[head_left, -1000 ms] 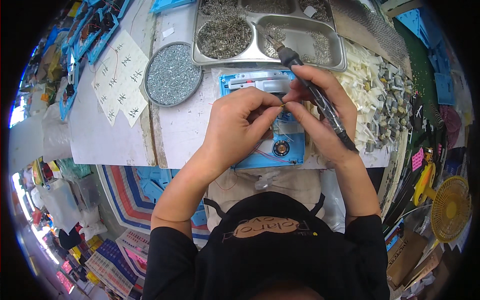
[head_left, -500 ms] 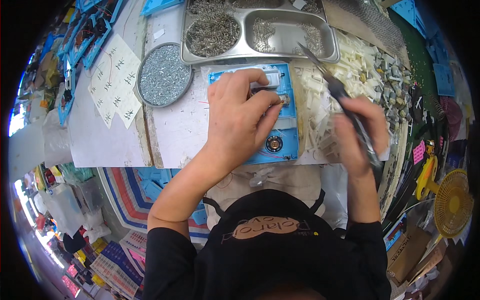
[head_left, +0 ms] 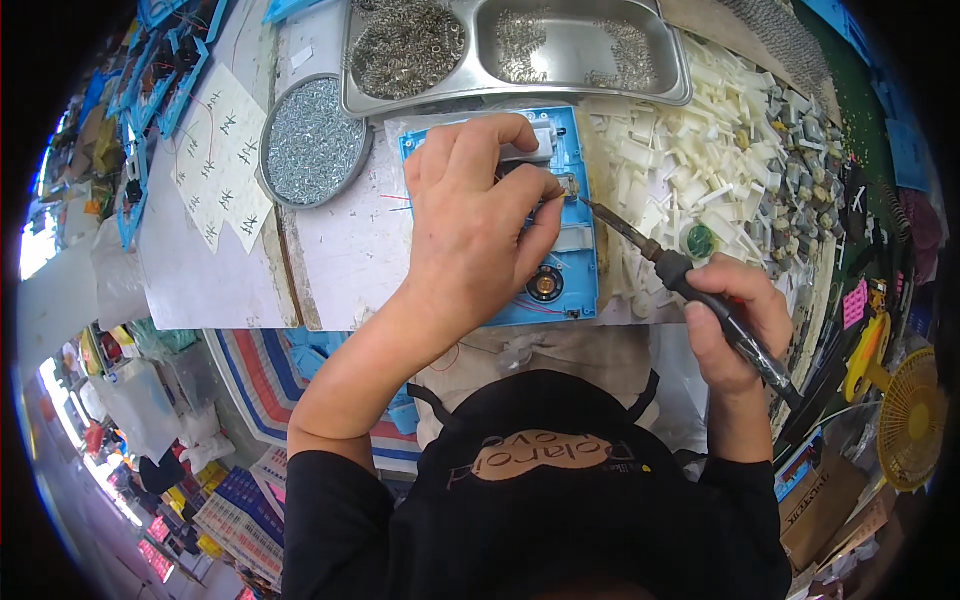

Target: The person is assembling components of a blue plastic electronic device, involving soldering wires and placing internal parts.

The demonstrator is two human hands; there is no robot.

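Soldering at blue panel, head view

Head view. Panel (head_left: 575,215): blue plastic, flat on the white bench (head_left: 350,250), just below the steel tray (head_left: 520,95); a round dark part sits near its lower edge. Left hand (head_left: 475,215): lies over the panel's middle, fingers curled closed, thumb and forefinger pinching a small metal part (head_left: 568,186) at the panel's right side (what else the palm covers cannot be told). Right hand (head_left: 735,320): to the right of the panel, off the bench edge, fist closed around the black handle of a soldering iron (head_left: 680,275). Iron: slants up and left, tip just beside the pinched part; whether it touches cannot be told.

Surroundings. Tray: two compartments, both holding small metal springs. Round dish (head_left: 312,140): left of the tray, filled with small silver screws. Paper sheets (head_left: 220,150): white, with handwritten marks, left of the dish. White plastic pieces (head_left: 700,150): heaped right of the panel. Yellow fan (head_left: 910,420): far right, low.
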